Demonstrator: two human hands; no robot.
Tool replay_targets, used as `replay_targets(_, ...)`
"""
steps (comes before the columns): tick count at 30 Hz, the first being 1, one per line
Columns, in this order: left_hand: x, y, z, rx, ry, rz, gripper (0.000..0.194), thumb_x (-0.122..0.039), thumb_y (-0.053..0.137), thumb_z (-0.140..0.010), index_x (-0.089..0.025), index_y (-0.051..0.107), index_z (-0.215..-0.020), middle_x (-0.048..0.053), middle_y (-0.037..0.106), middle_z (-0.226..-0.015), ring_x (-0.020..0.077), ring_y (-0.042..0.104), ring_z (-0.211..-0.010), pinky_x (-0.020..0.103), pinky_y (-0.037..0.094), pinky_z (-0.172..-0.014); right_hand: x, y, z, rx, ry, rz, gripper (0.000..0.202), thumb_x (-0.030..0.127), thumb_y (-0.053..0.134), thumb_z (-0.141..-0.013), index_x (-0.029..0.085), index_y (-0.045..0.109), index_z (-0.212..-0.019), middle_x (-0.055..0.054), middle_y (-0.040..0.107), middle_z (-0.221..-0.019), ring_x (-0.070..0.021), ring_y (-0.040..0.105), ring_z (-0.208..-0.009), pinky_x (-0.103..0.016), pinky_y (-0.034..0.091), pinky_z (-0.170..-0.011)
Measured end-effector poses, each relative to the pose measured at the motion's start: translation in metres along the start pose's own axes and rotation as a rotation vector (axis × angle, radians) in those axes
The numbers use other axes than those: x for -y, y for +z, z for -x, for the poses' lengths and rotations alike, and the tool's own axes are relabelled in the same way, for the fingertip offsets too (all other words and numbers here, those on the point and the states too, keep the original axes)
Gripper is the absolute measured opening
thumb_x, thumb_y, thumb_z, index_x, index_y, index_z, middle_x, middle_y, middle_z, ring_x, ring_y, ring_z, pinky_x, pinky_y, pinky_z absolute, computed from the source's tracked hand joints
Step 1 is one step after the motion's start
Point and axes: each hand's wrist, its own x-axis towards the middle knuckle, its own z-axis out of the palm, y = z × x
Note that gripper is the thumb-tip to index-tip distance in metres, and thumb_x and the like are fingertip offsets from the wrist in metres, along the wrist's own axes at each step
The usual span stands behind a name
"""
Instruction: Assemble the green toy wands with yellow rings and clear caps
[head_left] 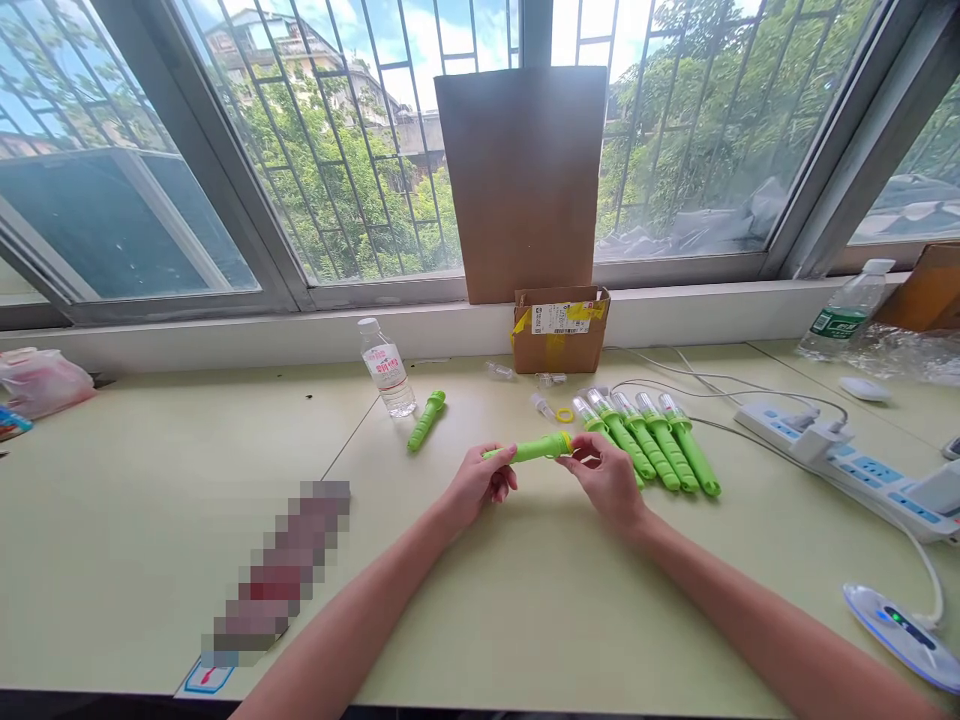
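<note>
My left hand (pixel 487 474) is wrapped round the left end of a green tube (pixel 534 449), held nearly level above the table. At the tube's right end sits a yellow ring (pixel 564 443), pinched by the fingertips of my right hand (pixel 604 475). Several green tubes with clear tops (pixel 664 445) lie side by side just right of my right hand. Another green tube (pixel 427 421), without a clear top, lies behind my left hand. A loose yellow ring (pixel 564 415) and small clear plastic pieces (pixel 543 406) rest behind the held tube.
A water bottle (pixel 388 368) stands at the back left, a small cardboard box (pixel 560 332) at the back centre. To the right are a power strip (pixel 855 465) with cables, a white device (pixel 900 635) and another bottle (pixel 844 312). A blurred strip (pixel 281 570) lies at front left.
</note>
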Motion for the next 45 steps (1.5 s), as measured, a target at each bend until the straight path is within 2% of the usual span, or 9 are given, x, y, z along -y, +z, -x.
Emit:
replay_targets(4, -0.001, 0.001, 0.000, -0.020, -0.004, -0.027, 0.041, -0.057, 0.058, -0.074, -0.017, 0.049, -0.078, -0.002, 0.056, -0.050, 0.0053, 0.041, -0.033, 0.017, 0.025, -0.034, -0.001, -0.001, 0.000, -0.015, -0.007, 0.026, 0.032, 0.050, 0.067, -0.072, 0.020, 0.059, -0.081, -0.001, 0.061, -0.066, -0.0140, 0.054, -0.051, -0.028, 0.047, -0.048)
replay_targets(8, 0.000, 0.003, -0.001, -0.104, 0.034, -0.107, 0.042, -0.058, 0.058, -0.074, -0.017, 0.050, -0.072, -0.005, 0.049, -0.049, 0.0046, 0.038, -0.034, 0.017, 0.025, -0.033, 0.000, -0.002, 0.001, -0.024, -0.040, 0.099, 0.030, 0.049, 0.066, -0.072, 0.021, 0.059, -0.079, 0.005, 0.047, -0.052, -0.0121, 0.043, -0.046, -0.027, 0.039, -0.045)
replay_targets(11, -0.001, 0.003, -0.001, -0.185, 0.126, -0.162, 0.039, -0.056, 0.059, -0.074, -0.017, 0.052, -0.075, -0.008, 0.041, -0.046, 0.0042, 0.033, -0.033, 0.017, 0.026, -0.033, 0.003, -0.002, 0.002, -0.015, -0.028, 0.121, 0.031, 0.051, 0.064, -0.073, 0.021, 0.060, -0.079, 0.005, 0.044, -0.050, -0.0120, 0.040, -0.046, -0.026, 0.035, -0.044)
replay_targets(14, -0.003, 0.002, 0.001, -0.197, 0.229, -0.247, 0.037, -0.051, 0.067, -0.069, -0.018, 0.053, -0.078, -0.009, 0.042, -0.047, 0.0043, 0.035, -0.034, 0.017, 0.028, -0.034, 0.004, -0.002, 0.002, -0.016, 0.004, 0.097, 0.036, 0.055, 0.064, -0.071, 0.021, 0.061, -0.079, 0.005, 0.044, -0.050, -0.0119, 0.039, -0.045, -0.026, 0.033, -0.042)
replay_targets(18, -0.003, -0.002, 0.001, -0.158, 0.265, -0.345, 0.038, -0.044, 0.077, -0.058, -0.018, 0.053, -0.073, -0.007, 0.049, -0.056, 0.0045, 0.039, -0.039, 0.018, 0.028, -0.037, 0.000, -0.002, 0.001, 0.015, 0.025, 0.042, 0.038, 0.056, 0.065, -0.070, 0.020, 0.061, -0.080, 0.004, 0.045, -0.052, -0.0117, 0.040, -0.046, -0.025, 0.034, -0.042)
replay_targets(24, 0.003, -0.003, -0.001, -0.256, 0.365, -0.502, 0.034, -0.046, 0.074, -0.061, -0.016, 0.058, -0.064, -0.004, 0.049, -0.056, 0.0087, 0.042, -0.052, 0.021, 0.030, -0.049, -0.003, -0.003, -0.001, 0.071, 0.049, 0.019, 0.033, 0.050, 0.068, -0.070, 0.020, 0.059, -0.080, 0.001, 0.054, -0.062, -0.0120, 0.045, -0.050, -0.026, 0.039, -0.046)
replay_targets(31, 0.008, -0.002, -0.002, -0.312, 0.362, -0.648, 0.042, -0.054, 0.066, -0.067, -0.016, 0.050, -0.058, -0.005, 0.038, -0.052, 0.0082, 0.034, -0.051, 0.021, 0.023, -0.048, -0.006, -0.003, -0.004, 0.137, 0.043, 0.009, 0.031, 0.039, 0.072, -0.067, 0.020, 0.055, -0.085, 0.000, 0.056, -0.071, -0.0155, 0.052, -0.063, -0.027, 0.046, -0.053)
replay_targets(45, 0.011, 0.007, 0.000, -0.364, 0.406, -0.731, 0.043, -0.057, 0.062, -0.070, -0.017, 0.048, -0.062, -0.006, 0.041, -0.051, 0.0077, 0.034, -0.050, 0.020, 0.027, -0.048, -0.009, 0.000, -0.003, 0.050, 0.036, 0.065, 0.025, 0.036, 0.068, -0.070, 0.020, 0.054, -0.082, -0.001, 0.058, -0.074, -0.0145, 0.052, -0.061, -0.027, 0.046, -0.054)
